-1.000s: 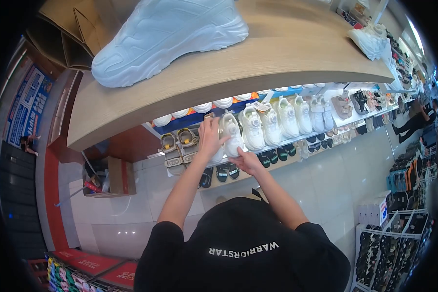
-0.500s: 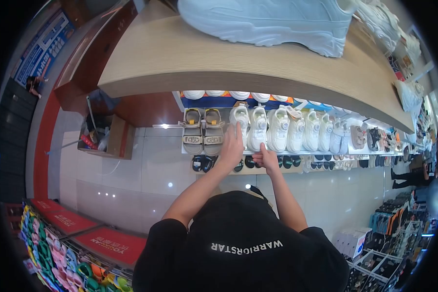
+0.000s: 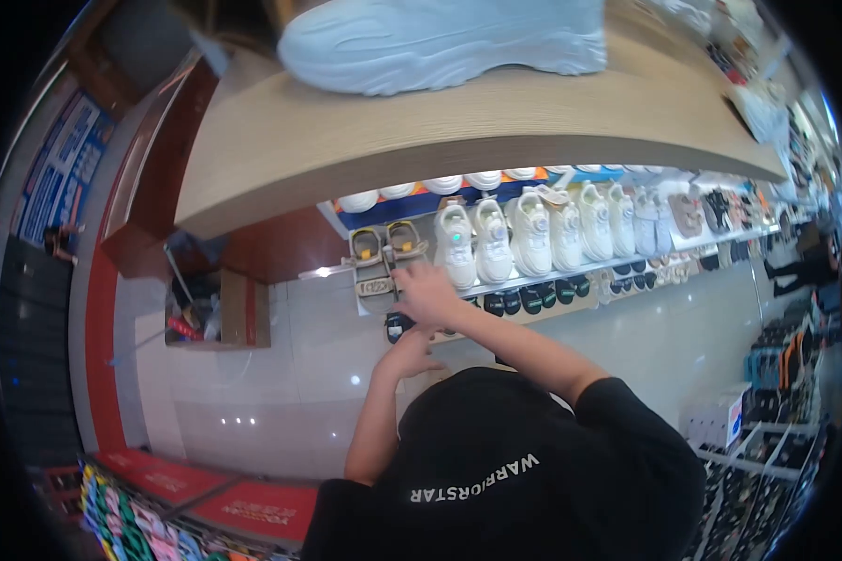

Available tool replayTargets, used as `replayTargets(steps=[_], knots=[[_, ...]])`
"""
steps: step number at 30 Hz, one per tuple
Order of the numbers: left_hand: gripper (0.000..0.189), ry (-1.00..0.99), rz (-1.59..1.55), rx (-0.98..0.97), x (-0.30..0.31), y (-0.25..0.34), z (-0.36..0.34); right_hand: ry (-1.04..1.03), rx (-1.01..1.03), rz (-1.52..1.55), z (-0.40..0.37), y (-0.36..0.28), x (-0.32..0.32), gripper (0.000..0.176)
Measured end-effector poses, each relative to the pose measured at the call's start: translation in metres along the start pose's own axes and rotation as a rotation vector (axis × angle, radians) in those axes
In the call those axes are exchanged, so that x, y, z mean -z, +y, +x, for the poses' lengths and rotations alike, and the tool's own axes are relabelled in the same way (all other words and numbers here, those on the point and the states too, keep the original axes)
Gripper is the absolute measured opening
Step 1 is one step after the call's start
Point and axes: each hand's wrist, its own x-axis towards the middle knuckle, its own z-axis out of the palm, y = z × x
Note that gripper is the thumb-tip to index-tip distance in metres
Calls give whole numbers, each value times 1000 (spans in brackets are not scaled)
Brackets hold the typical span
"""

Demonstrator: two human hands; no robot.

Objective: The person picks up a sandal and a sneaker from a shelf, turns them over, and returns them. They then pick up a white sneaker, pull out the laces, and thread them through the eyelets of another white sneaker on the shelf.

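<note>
My right hand (image 3: 428, 294) reaches across to the left, its fingers bent over the front of the right-hand sandal (image 3: 405, 241) and covering much of it. The other beige-grey sandal (image 3: 369, 249) of the pair, with a yellow patch inside, stands just left of my fingers. Below, nearer my body, my left hand (image 3: 406, 356) is in the air with fingers apart and nothing in it. To the right of the sandals stands a white sneaker (image 3: 455, 245) with a green-lit dial, followed by another white sneaker (image 3: 493, 241) and several more in a row.
A wooden shelf (image 3: 477, 117) with a large pale sneaker (image 3: 449, 42) overhangs the row. Dark sandals (image 3: 538, 297) line a lower shelf. A cardboard box (image 3: 243, 309) sits on the floor at left. Red-topped racks (image 3: 159, 472) with colourful clogs are at lower left; a person (image 3: 805, 271) is far right.
My right hand has moved left from a white sneaker to the right-hand sandal. My left hand has come off the first white sneaker and drawn back toward my body. The view has turned slightly.
</note>
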Motion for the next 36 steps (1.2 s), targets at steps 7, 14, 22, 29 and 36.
replayTargets(steps=[7,14,22,29,36], knots=[[68,67,-113,203,-13,-24,-28,-157,25,-44,39,18,-50,50],[67,13,-346,311,-24,-58,-50,-202,27,9,43,24,-38,45],[66,302,-675,308,-13,-61,-62,-200,9,369,-8,-7,-7,42],[65,311,-1334,-100,-31,-35,-58,-156,18,675,-95,-13,19,43],[63,200,-1353,-140,-104,44,-18,30,-14,741,-179,28,64,39]])
